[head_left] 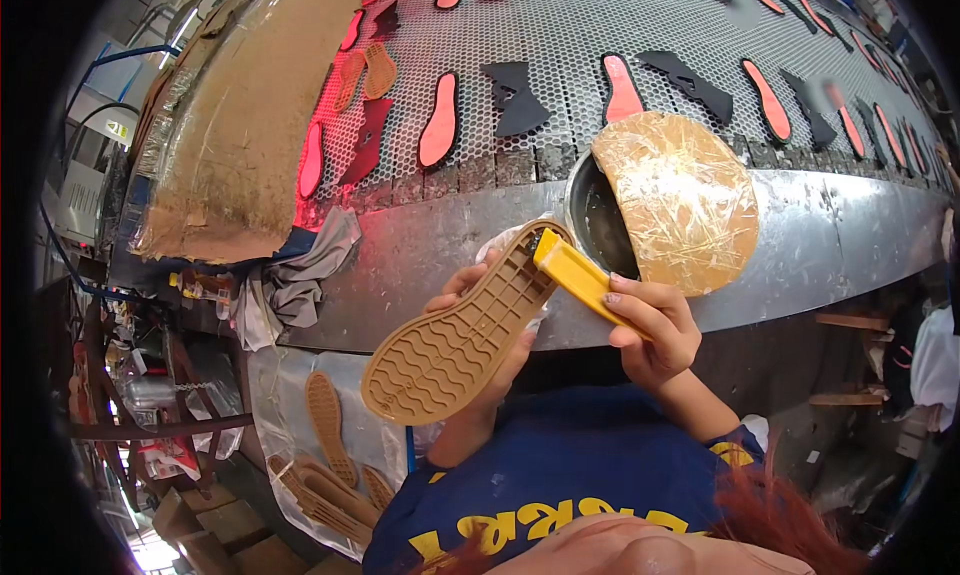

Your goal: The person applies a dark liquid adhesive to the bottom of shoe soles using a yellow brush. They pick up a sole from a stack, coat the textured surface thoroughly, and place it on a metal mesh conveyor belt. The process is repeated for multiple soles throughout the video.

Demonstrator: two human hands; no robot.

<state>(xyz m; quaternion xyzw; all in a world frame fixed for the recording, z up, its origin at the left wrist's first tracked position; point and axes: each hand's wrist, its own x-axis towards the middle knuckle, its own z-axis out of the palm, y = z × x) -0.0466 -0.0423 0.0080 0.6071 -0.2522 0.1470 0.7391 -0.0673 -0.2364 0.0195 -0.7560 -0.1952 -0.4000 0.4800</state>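
My left hand (508,367) grips a tan rubber shoe sole (455,345) from behind and along its edge. The sole is tilted, its wavy and gridded tread facing me, with the heel end pointing up and away. A yellow-handled brush (580,275) is pinched between the thumb and fingers of my right hand (655,327). Its dark tip meets the heel end of the sole, and I cannot make out the bristles well. Just beyond stands a metal bowl (590,215), partly covered by a round cardboard lid (690,200) wrapped in clear tape.
Past the metal ledge (430,235), a mesh conveyor (580,35) carries pink-topped insoles (438,125), black cut pieces (518,100) and tan soles (380,70). Plastic-wrapped cardboard (230,105) and a grey rag (315,265) lie at left. More tan soles (325,425) rest below on plastic sheeting.
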